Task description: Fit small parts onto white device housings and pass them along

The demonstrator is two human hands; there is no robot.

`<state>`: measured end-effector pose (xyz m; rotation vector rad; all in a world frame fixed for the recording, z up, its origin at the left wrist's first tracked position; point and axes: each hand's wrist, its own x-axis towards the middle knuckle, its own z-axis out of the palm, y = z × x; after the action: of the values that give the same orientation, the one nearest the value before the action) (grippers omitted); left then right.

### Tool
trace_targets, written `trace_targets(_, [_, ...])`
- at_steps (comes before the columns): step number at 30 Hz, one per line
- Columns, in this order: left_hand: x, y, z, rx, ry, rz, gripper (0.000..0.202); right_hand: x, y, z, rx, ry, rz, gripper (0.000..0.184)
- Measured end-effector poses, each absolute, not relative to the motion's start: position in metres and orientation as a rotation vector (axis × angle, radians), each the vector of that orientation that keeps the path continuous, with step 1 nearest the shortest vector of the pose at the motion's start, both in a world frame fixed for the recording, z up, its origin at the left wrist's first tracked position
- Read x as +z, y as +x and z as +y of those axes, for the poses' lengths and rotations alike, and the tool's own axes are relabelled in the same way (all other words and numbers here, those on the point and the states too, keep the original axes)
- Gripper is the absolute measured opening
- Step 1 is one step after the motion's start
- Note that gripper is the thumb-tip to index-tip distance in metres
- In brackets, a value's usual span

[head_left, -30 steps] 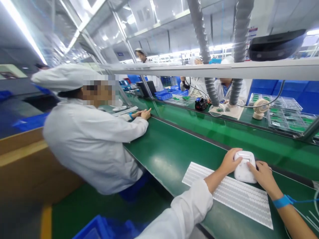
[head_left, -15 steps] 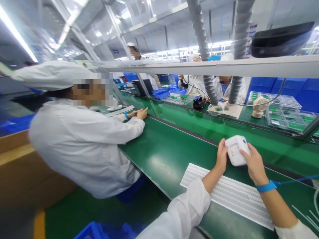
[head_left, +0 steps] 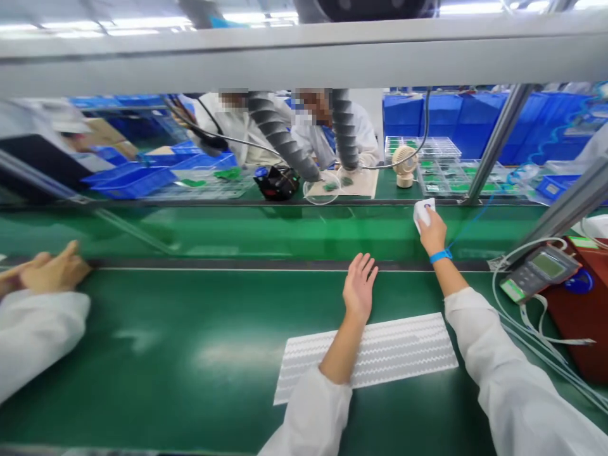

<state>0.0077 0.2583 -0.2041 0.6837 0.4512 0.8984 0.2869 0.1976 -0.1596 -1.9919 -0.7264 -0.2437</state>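
A white plastic device housing [head_left: 422,214] is gripped in my right hand [head_left: 433,232], which reaches out over the green strip beyond the bench's dark ledge. Most of the housing's near side is covered by the fingers. A blue wrist strap with a thin blue cord circles that wrist. My left hand [head_left: 360,288] holds nothing; its fingers are stretched out above the green bench, close to the ledge. Below the left forearm lies a white sheet with rows of wavy grey strips [head_left: 403,347], partly hidden by the arm.
At the left edge a co-worker's hands [head_left: 54,269] rest by the ledge. A handheld meter [head_left: 546,269] with looping cables stands on the right near a slanted metal post [head_left: 567,209]. Across the line are a small fan [head_left: 405,166], blue trays [head_left: 137,180] and exhaust hoses [head_left: 280,136].
My view has swung to the right. The left hand has let go of the white housing, and the right hand has carried it away over the far strip.
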Motion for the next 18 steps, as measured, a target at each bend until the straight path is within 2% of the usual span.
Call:
trace_targets(6, [-0.198, 0.003, 0.257, 0.900, 0.833, 0.428, 0.059, -0.149, 0.272, 0.209, -0.057, -2.145, -0.769, 0.068])
trace_targets(11, [-0.187, 0.007, 0.252, 0.906, 0.974, 0.439, 0.061, -0.126, 0.257, 0.201, 0.002, -2.056, -0.706, 0.072])
trace_targets(14, [-0.163, 0.009, 0.240, 0.963, 1.086, 0.415, 0.066, -0.099, 0.224, 0.179, -0.049, -1.832, -0.704, 0.067])
trace_targets(18, [-0.109, 0.022, 0.217, 1.120, 1.116, 0.419, 0.074, -0.057, 0.148, 0.149, -0.033, -1.552, -0.763, 0.065])
